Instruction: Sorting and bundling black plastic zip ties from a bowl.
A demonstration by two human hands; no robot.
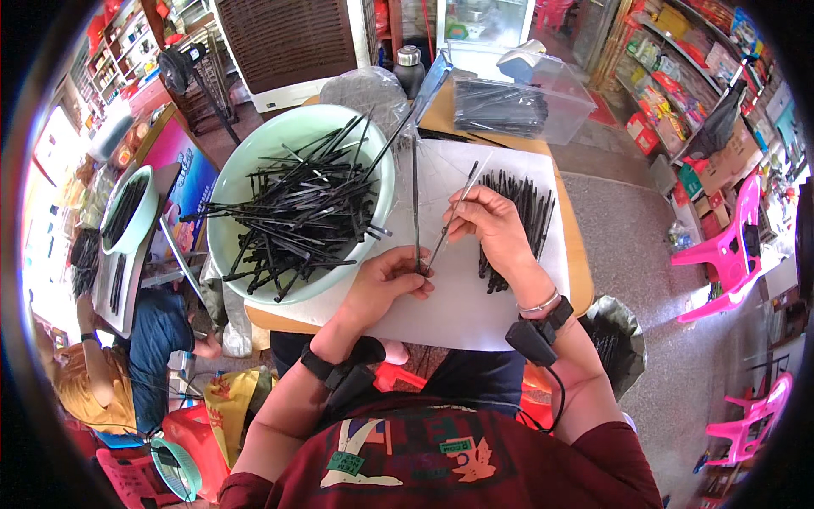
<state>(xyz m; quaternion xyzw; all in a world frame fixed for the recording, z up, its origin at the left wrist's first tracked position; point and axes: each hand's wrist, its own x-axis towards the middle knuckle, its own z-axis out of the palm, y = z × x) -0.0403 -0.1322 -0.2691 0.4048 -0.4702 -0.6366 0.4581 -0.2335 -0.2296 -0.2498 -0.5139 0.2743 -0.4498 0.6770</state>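
My left hand (388,284) pinches the lower end of a long thin black stick (416,199), which stands nearly upright. Between the fingertips of my right hand (492,222) is a slender, partly shiny rod (452,208), slanting down so that its lower end meets my left fingers. Whether that rod is a tool or another stick I cannot tell. To the left, a pale green basin (239,161) holds a tangled heap of black sticks (292,204). Beside my right hand, several black sticks (536,216) lie side by side on a white sheet (475,327).
A clear plastic box (564,106) containing black sticks stands at the table's far right, near a dark flask (409,72). At the left, a person in a mustard top (97,390) sits by another basin (151,208). A sack (627,343) and pink chairs (733,242) are on the right.
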